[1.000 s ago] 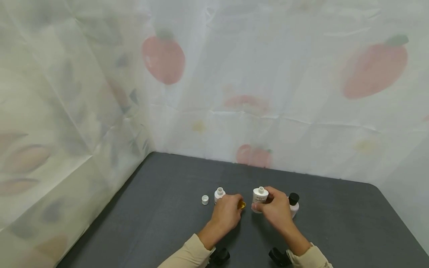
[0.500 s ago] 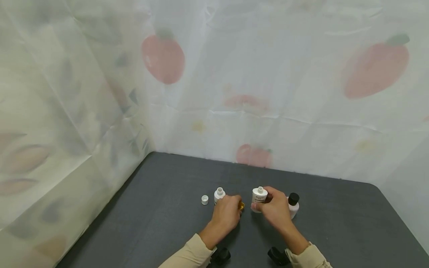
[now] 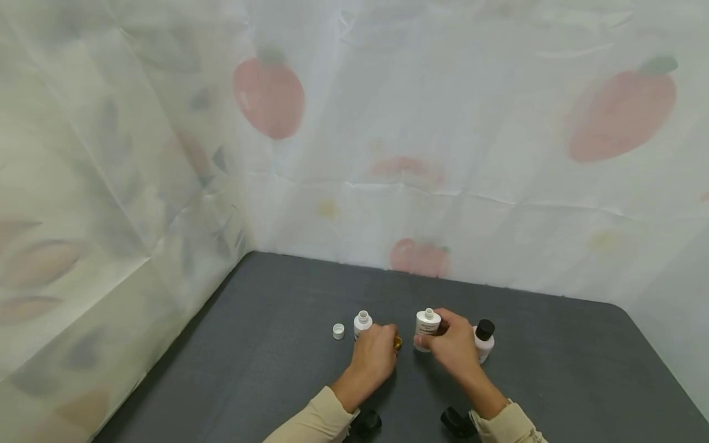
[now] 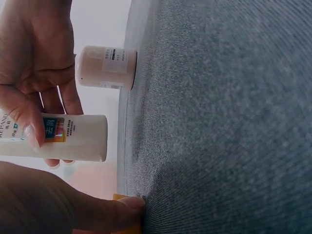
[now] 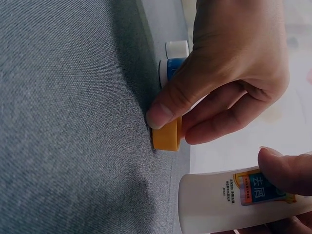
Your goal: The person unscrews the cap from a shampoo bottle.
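Yellow cap (image 5: 166,136) pinched by left hand (image 3: 375,355), white bottle (image 3: 427,328) gripped by right hand (image 3: 456,346); both shifted slightly leftward.

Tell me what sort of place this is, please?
Maybe a little curtained-off work corner, though I can't be sure. Pale sheets with red fruit pictures rise behind a dark table, where a right hand holds a white bottle.

Lower centre: the shampoo bottle (image 3: 426,328) is white, the cap (image 3: 397,343) orange. Above: red fruits (image 3: 269,98) pattern the whitish backdrop (image 3: 487,111).
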Available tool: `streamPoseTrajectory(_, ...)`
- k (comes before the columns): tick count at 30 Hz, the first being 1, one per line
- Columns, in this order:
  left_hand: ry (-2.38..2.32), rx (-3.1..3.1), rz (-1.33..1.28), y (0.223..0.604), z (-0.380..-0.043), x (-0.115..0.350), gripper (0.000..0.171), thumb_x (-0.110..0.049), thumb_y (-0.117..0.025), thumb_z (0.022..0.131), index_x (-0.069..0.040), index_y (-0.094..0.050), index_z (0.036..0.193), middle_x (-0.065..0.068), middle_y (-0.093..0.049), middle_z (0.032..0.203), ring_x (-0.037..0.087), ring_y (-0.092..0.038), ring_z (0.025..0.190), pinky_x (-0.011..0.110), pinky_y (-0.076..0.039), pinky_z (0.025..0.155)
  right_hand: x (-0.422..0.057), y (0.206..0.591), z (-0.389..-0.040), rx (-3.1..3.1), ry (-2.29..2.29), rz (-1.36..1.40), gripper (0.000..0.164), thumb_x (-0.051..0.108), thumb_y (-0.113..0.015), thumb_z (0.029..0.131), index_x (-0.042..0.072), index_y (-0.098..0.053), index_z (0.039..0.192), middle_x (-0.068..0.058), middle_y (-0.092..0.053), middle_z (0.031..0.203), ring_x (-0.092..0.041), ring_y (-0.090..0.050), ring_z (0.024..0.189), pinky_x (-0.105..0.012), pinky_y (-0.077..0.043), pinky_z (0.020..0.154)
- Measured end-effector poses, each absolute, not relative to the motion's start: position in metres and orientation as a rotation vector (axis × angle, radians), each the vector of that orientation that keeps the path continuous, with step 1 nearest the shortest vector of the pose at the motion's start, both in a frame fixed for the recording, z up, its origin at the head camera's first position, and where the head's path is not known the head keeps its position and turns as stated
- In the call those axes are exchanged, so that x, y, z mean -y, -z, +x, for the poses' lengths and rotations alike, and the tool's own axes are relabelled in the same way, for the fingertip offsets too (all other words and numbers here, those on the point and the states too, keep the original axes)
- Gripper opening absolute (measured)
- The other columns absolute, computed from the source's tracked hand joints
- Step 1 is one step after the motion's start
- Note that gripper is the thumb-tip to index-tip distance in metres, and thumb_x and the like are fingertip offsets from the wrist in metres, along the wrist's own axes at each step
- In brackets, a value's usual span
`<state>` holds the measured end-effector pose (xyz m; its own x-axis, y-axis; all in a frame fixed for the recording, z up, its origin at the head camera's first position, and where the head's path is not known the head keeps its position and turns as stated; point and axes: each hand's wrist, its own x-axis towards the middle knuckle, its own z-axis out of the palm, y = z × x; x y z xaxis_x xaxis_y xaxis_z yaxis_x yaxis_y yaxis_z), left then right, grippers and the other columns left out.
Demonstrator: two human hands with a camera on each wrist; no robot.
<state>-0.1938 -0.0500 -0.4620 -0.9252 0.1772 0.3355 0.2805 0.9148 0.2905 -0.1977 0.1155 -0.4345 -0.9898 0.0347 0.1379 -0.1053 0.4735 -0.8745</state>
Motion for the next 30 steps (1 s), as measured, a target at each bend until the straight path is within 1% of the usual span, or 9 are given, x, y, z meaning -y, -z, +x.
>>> streamPoseTrajectory(6,0.46,2.779,-0.333,0.4619,-0.1935,0.0489,0.019,0.0,-0.082,0.074,-0.014,-0.068,0.073,0.001,-0.066,0.063,0.017,-0.064,0.055,0.032,-0.046,0.045,-0.1154,0.4359,-0.1987,2.577,-1.528,0.066,0.037,-0.004,-0.087,0.074,0.004,-0.076,0.109,-0.014,-0.079,0.098,-0.018,-0.071,0.083,-0.03,-0.056,0.07)
streamPoseTrajectory(15,0.473,2.792,-0.339,0.4616,-0.1929,0.0484,0.018,0.0,-0.081,0.074,-0.013,-0.069,0.075,0.001,-0.066,0.063,0.017,-0.064,0.055,0.031,-0.046,0.045,-0.1143,0.4387,-0.2005,2.578,-1.547,0.054,0.038,-0.005,-0.086,0.074,0.003,-0.076,0.11,-0.016,-0.079,0.1,-0.02,-0.072,0.086,-0.031,-0.058,0.072)
streamPoseTrajectory(21,0.459,2.772,-0.334,0.4627,-0.1928,0.0478,0.019,-0.001,-0.081,0.073,-0.014,-0.067,0.072,0.001,-0.065,0.062,0.019,-0.065,0.057,0.033,-0.047,0.045,-0.1134,0.4405,-0.2018,2.578,-1.542,0.047,0.035,-0.004,-0.087,0.072,0.002,-0.076,0.105,-0.016,-0.079,0.097,-0.019,-0.071,0.083,-0.03,-0.056,0.069)
streamPoseTrajectory(30,0.439,2.771,-0.353,0.4609,-0.1923,0.0473,0.018,-0.001,-0.082,0.074,-0.014,-0.069,0.074,0.0,-0.066,0.063,0.017,-0.066,0.057,0.031,-0.047,0.045,-0.1133,0.4429,-0.2032,2.573,-1.543,0.047,0.035,-0.004,-0.088,0.071,0.002,-0.076,0.104,-0.016,-0.079,0.095,-0.018,-0.07,0.081,-0.03,-0.056,0.069)
